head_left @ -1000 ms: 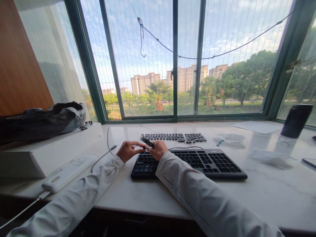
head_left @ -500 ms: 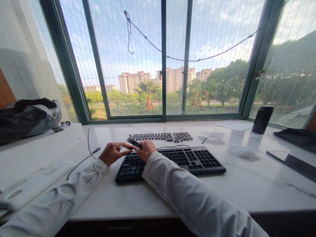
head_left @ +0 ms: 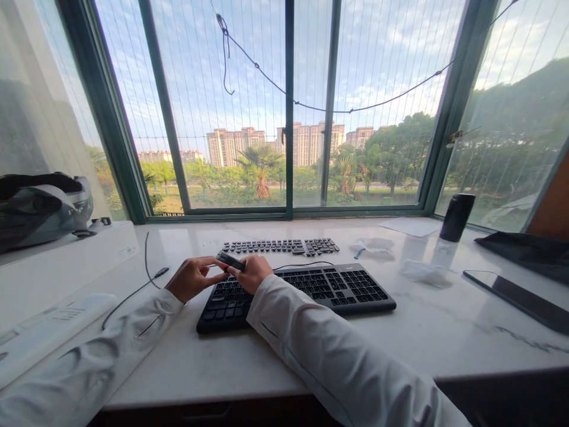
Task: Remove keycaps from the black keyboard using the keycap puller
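My right hand (head_left: 252, 274) is closed around a small dark oblong object (head_left: 230, 261), raised just above the left end of a black keyboard (head_left: 320, 287). My left hand (head_left: 192, 277) sits beside it with thumb and forefinger pinching the object's left end. Both arms wear white sleeves. Behind the keyboard lie loose dark keycaps (head_left: 281, 246) in rows on the white marble counter (head_left: 338, 350).
A black cable (head_left: 133, 290) runs left of my hands. A white box (head_left: 57, 267) with a dark bag (head_left: 40, 207) sits at left, a white device (head_left: 40, 335) in front. A black cylinder (head_left: 456, 217), crumpled tissues (head_left: 420, 271), paper and a dark phone (head_left: 518, 296) lie right.
The view has swung to the right, shifting everything leftward in frame. My hands keep the same grip on the small dark object over the keyboard.
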`<state>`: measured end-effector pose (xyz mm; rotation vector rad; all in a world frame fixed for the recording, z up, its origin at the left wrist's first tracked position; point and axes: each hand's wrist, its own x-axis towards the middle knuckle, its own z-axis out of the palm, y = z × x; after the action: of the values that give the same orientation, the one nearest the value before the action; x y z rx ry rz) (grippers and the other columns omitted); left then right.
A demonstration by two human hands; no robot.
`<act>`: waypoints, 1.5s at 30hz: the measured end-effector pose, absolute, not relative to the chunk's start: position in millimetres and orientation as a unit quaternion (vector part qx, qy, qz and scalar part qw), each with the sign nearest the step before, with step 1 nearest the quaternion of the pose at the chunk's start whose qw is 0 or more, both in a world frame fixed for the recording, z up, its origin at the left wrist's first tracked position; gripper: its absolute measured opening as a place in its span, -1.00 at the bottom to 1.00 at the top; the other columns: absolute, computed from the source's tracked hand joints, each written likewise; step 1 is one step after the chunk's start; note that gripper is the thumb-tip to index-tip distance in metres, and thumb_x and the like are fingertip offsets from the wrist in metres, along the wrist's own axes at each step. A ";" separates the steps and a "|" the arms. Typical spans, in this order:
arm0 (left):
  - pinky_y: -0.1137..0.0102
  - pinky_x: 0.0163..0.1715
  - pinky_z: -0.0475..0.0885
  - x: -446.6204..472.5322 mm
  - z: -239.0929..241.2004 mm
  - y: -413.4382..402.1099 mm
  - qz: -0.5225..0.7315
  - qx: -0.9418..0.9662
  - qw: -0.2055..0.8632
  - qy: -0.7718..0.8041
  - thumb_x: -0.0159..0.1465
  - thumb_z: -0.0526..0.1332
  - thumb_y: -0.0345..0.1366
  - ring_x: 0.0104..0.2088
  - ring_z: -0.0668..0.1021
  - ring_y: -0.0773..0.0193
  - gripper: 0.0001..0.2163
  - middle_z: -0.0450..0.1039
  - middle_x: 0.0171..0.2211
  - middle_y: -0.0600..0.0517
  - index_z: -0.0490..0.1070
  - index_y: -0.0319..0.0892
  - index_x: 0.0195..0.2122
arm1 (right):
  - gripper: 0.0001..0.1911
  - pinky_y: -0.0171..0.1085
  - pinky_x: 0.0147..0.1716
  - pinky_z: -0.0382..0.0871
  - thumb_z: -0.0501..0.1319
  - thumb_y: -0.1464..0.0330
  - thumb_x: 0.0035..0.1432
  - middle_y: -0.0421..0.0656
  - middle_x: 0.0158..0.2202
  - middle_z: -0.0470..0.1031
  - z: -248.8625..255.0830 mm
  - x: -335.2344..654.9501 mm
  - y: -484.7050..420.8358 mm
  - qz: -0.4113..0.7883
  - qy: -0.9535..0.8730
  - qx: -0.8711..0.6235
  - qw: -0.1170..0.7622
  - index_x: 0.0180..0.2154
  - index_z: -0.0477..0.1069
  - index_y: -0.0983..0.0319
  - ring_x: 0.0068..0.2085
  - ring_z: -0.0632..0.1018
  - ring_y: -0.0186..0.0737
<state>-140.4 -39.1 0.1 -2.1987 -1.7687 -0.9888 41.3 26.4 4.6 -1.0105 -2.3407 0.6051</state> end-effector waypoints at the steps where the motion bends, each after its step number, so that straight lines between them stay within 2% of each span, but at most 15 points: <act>1: 0.54 -0.62 0.06 -140.1 0.5 -39.2 -0.332 -0.736 0.075 -0.585 0.12 0.23 0.00 -0.64 0.10 0.46 -0.64 0.15 -0.69 0.18 0.56 -0.23 -0.31 | -0.63 -0.38 -0.49 0.11 0.18 0.02 0.08 -0.19 -0.46 0.51 4.5 40.8 26.5 0.222 -0.864 -0.372 0.258 -0.33 0.58 0.13 -0.42 0.44 -0.32; 5: 0.55 -0.61 0.10 -138.0 3.4 -41.0 -0.340 -0.749 0.065 -0.566 0.14 0.22 -0.03 -0.64 0.14 0.48 -0.66 0.39 -0.55 0.10 0.55 -0.22 -0.29 | -0.69 -0.38 -0.50 0.09 0.18 0.10 0.10 -0.21 -0.49 0.49 3.4 38.8 27.4 0.221 -0.861 -0.372 0.267 -0.32 0.59 0.14 -0.46 0.40 -0.35; 8: 0.55 -0.62 0.10 -135.8 6.0 -43.0 -0.342 -0.751 0.056 -0.562 0.16 0.21 -0.05 -0.64 0.14 0.49 -0.68 0.42 -0.52 0.09 0.54 -0.22 -0.28 | -0.67 -0.39 -0.52 0.08 0.17 0.10 0.09 -0.22 -0.52 0.46 0.7 37.4 29.2 0.232 -0.856 -0.367 0.281 -0.33 0.59 0.15 -0.47 0.38 -0.36; 14: 0.53 -0.63 0.07 -130.7 10.0 -46.9 -0.343 -0.734 0.042 -0.584 0.13 0.21 -0.04 -0.65 0.12 0.47 -0.67 0.29 -0.65 0.15 0.53 -0.22 -0.31 | -0.65 -0.40 -0.54 0.07 0.16 0.07 0.07 -0.24 -0.57 0.39 -7.1 34.0 33.9 0.254 -0.850 -0.350 0.301 -0.39 0.57 0.17 -0.48 0.36 -0.36; 23: 0.54 -0.64 0.04 -133.2 7.2 -46.4 -0.345 -0.715 0.040 -0.606 0.11 0.22 -0.01 -0.66 0.06 0.48 -0.64 0.12 -0.70 0.20 0.52 -0.23 -0.31 | -0.65 -0.40 -0.53 0.07 0.16 0.09 0.08 -0.24 -0.58 0.38 -2.0 35.7 29.6 0.250 -0.851 -0.349 0.301 -0.43 0.55 0.20 -0.50 0.35 -0.38; 29: 0.54 -0.64 0.02 -137.7 5.6 -44.2 -0.334 -0.722 0.049 -0.604 0.11 0.23 -0.01 -0.67 0.03 0.49 -0.65 0.03 -0.72 0.22 0.52 -0.22 -0.30 | -0.61 -0.38 -0.51 0.08 0.14 0.05 0.10 -0.22 -0.54 0.43 -3.8 34.5 31.3 0.242 -0.856 -0.348 0.296 -0.37 0.57 0.20 -0.45 0.39 -0.34; 40: 0.56 -0.64 0.05 -132.0 9.9 -48.1 -0.335 -0.712 0.057 -0.615 0.10 0.22 -0.02 -0.67 0.07 0.47 -0.67 0.06 -0.73 0.22 0.52 -0.20 -0.31 | -0.64 -0.37 -0.48 0.13 0.15 0.09 0.13 -0.20 -0.46 0.51 -0.5 35.8 27.3 0.242 -0.853 -0.361 0.291 -0.27 0.58 0.17 -0.42 0.44 -0.31; 45: 0.57 -0.57 0.17 -132.2 10.6 -48.5 -0.341 -0.713 0.061 -0.610 0.11 0.22 -0.01 -0.65 0.14 0.47 -0.67 0.16 -0.69 0.20 0.51 -0.18 -0.30 | -0.66 -0.38 -0.48 0.12 0.14 0.11 0.14 -0.22 -0.48 0.49 0.3 36.0 25.9 0.237 -0.852 -0.356 0.301 -0.30 0.58 0.17 -0.43 0.42 -0.33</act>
<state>-132.2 -48.5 10.6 -2.1553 -1.8463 -1.0305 36.0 25.9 0.3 -0.9451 -2.2618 0.6285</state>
